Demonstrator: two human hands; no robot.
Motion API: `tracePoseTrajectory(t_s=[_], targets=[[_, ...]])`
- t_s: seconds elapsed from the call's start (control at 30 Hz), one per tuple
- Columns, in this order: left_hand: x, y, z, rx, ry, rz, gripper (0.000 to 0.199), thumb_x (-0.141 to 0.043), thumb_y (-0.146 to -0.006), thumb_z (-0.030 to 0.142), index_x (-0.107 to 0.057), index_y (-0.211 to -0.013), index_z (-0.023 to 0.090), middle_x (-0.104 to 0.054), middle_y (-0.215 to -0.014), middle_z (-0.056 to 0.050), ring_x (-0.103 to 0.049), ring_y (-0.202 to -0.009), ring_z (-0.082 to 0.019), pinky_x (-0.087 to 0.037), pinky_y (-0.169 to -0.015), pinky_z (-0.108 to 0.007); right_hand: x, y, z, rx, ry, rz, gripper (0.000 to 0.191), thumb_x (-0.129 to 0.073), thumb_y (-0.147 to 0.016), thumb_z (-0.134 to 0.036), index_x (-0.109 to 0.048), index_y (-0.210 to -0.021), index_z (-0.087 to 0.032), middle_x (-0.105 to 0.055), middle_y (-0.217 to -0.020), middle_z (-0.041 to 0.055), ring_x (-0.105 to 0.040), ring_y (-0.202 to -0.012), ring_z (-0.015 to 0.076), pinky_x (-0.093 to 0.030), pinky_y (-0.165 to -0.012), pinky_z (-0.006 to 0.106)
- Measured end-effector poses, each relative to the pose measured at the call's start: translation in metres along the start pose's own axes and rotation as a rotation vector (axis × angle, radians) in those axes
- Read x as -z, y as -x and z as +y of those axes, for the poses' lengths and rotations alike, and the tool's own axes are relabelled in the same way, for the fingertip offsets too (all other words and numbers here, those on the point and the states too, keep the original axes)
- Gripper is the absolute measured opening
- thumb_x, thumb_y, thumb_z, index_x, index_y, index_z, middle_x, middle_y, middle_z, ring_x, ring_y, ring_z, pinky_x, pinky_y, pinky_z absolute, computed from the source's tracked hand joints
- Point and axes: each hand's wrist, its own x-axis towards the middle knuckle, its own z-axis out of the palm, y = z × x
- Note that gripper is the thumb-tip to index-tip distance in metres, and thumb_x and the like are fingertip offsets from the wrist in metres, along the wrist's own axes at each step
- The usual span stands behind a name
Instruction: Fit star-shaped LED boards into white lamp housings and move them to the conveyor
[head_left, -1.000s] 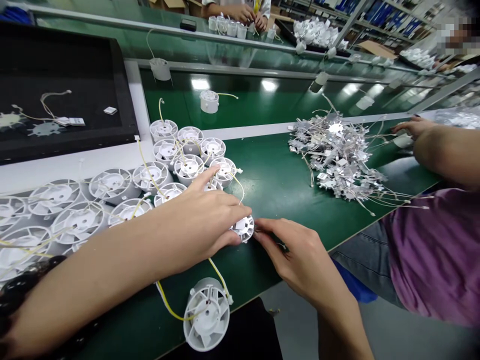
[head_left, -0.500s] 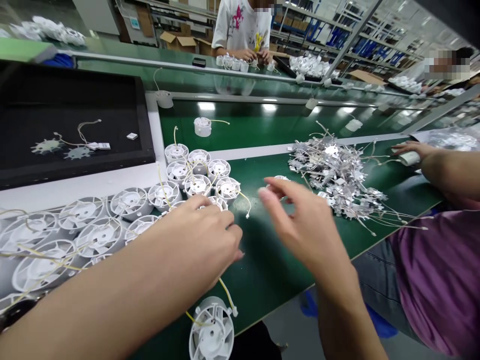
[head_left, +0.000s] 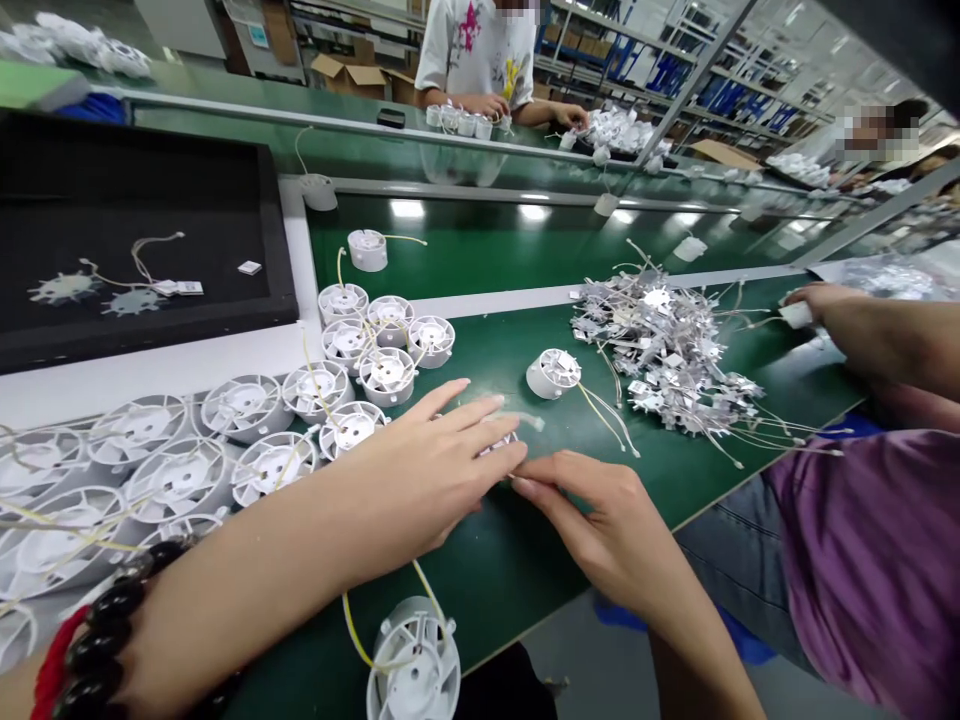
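My left hand (head_left: 435, 460) is closed over a white round fan housing (head_left: 510, 438), which shows only in part between the fingers. A blurred pale wire end (head_left: 531, 421) sticks out beyond it. My right hand (head_left: 600, 510) meets the left fingertips, thumb and forefinger pinched together; what is between them is hidden. Just beyond stands another white fan housing (head_left: 555, 373) with a pale square piece on top and wires trailing right. Left of my hands, several white fan housings (head_left: 386, 375) with yellowish wires stand in rows. One more housing (head_left: 416, 660) lies near the front edge.
A heap of silvery star-shaped plates with wires (head_left: 652, 345) lies to the right. Beyond it is a co-worker's arm (head_left: 877, 325). At left sits a black tray (head_left: 187, 190) holding a few loose parts. Another person (head_left: 480, 60) works across the green bench (head_left: 480, 245).
The left hand has moved right with a fan housing from the near end of the group. My right hand has come down and left to meet it, uncovering the housing beyond.
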Motion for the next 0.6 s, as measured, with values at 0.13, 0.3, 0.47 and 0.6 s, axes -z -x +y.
tracePoseTrajectory(t_s=[0.13,0.3,0.47,0.6], targets=[[-0.007,0.0,-0.001,0.017,0.023,-0.068,0.042,-0.095,-0.088,0.027,-0.071,-0.122,0.021,-0.078,-0.114,-0.003,-0.074,-0.112,-0.029,-0.046,-0.121,-0.056,0.0,0.014,0.002,-0.116,-0.05,0.051,0.02,-0.064,-0.106,-0.018,-0.08,-0.097,-0.025,-0.085,-0.09,-0.0049,-0.077,-0.077,0.013,-0.053,-0.073,0.022],[0.0,-0.005,0.005,0.069,-0.072,-0.061,0.037,-0.095,-0.086,0.038,-0.072,-0.106,0.016,-0.07,-0.09,-0.006,-0.073,-0.086,-0.032,-0.057,-0.106,-0.064,-0.001,0.022,0.009,-0.218,0.006,0.019,0.022,-0.062,-0.106,-0.024,-0.076,-0.09,-0.024,-0.081,-0.083,-0.0031,-0.072,-0.072,0.0156,-0.048,-0.066,0.027],[-0.001,-0.006,0.009,0.078,-0.153,-0.003,0.04,-0.098,-0.079,0.036,-0.068,-0.099,0.02,-0.073,-0.095,-0.007,-0.074,-0.086,-0.032,-0.057,-0.107,-0.066,-0.006,0.017,0.013,-0.318,0.067,-0.034,0.024,-0.059,-0.107,-0.023,-0.076,-0.09,-0.023,-0.079,-0.085,0.0004,-0.072,-0.08,0.0203,-0.048,-0.072,0.031],[-0.009,-0.003,0.008,0.024,-0.077,0.034,0.064,-0.104,-0.074,0.037,-0.068,-0.125,0.022,-0.076,-0.135,-0.011,-0.072,-0.123,-0.038,-0.052,-0.113,-0.062,0.005,0.014,0.006,-0.268,0.168,-0.069,0.026,-0.057,-0.109,-0.027,-0.079,-0.095,-0.023,-0.081,-0.096,0.0041,-0.074,-0.094,0.0244,-0.052,-0.083,0.035]])
